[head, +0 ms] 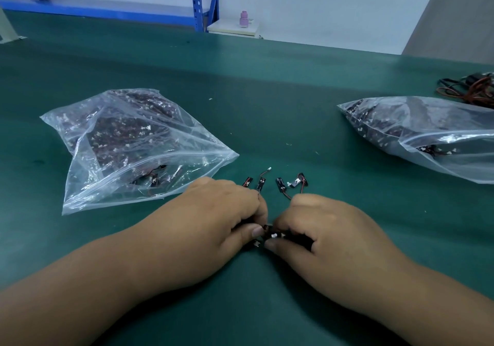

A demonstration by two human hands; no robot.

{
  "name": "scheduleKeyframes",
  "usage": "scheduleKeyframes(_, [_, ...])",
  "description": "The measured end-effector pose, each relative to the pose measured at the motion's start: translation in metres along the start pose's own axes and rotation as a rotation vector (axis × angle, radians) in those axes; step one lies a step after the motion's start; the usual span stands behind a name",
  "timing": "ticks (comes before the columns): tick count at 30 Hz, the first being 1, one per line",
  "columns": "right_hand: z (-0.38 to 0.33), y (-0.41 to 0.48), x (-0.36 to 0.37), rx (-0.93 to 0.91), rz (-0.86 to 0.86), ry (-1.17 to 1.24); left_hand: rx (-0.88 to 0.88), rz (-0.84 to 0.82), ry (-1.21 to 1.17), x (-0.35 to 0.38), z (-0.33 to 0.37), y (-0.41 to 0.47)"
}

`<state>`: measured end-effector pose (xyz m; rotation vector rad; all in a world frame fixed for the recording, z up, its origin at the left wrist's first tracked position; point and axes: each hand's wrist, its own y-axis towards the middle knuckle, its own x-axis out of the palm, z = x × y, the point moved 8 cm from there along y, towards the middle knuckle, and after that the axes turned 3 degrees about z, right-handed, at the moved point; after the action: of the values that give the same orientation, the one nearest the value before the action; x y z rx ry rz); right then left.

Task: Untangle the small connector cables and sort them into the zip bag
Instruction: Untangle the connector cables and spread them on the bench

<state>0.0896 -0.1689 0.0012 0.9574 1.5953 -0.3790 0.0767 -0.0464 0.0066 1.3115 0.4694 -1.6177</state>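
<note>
A small tangle of black connector cables (271,234) with white plugs lies on the green mat between my hands. My left hand (227,212) pinches its left side with curled fingers. My right hand (320,228) pinches its right side. Several loose connector cables (279,184) lie just beyond my knuckles. To the left lies a clear zip bag (128,145) holding many cables, with its mouth facing my hands. Most of the tangle is hidden under my fingers.
A second clear bag (427,131) of cables lies at the right edge. A bundle of red and black wires (470,87) sits behind it. Blue shelving (203,0) and a pink bottle (243,19) stand beyond the green table's far edge.
</note>
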Motion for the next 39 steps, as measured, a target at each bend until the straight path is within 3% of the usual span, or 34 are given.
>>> scheduleKeyframes(12, [0.013,0.003,-0.015,-0.052,0.177,0.36,-0.032,0.02,-0.008,-0.004,-0.011,-0.001])
scheduleKeyframes(18, [0.027,0.003,-0.015,0.083,0.26,0.32,-0.074,0.071,0.007,-0.008,-0.018,-0.005])
scheduleKeyframes(31, [0.041,0.0,-0.021,0.219,0.353,0.248,-0.078,-0.06,0.039,-0.006,-0.012,-0.004])
scheduleKeyframes(34, [0.03,0.002,-0.022,0.126,0.31,0.227,-0.08,-0.061,0.04,-0.006,-0.012,-0.003])
scheduleKeyframes(39, [0.004,0.002,-0.007,-0.03,0.076,0.068,-0.121,-0.005,-0.005,-0.011,-0.013,-0.002])
